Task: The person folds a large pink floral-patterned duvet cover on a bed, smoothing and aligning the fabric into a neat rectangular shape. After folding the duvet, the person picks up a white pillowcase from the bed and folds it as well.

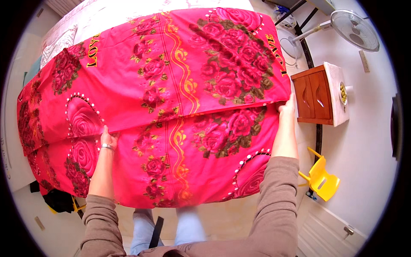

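Note:
A bright pink cloth cover [125, 106] with printed roses, dotted hearts and lettering spreads across the bed before me. One layer lies folded over another, and the fold's edge runs crosswise between my hands. On that edge, at the left, my left hand [109, 138] grips the cloth, with a metal-banded watch on its wrist. My right hand [286, 105] pinches the same edge at the right side of the bed, fingers partly hidden by fabric. The near end of the cover hangs by my legs.
Beyond the cover lies a pale bed sheet [122, 16] with a patterned pillow [59, 48]. Right of the bed stand a wooden nightstand [313, 96] bearing a bowl of green fruit [343, 93], a standing fan [354, 30] and a yellow chair [324, 180]. A white door [330, 225] is lower right.

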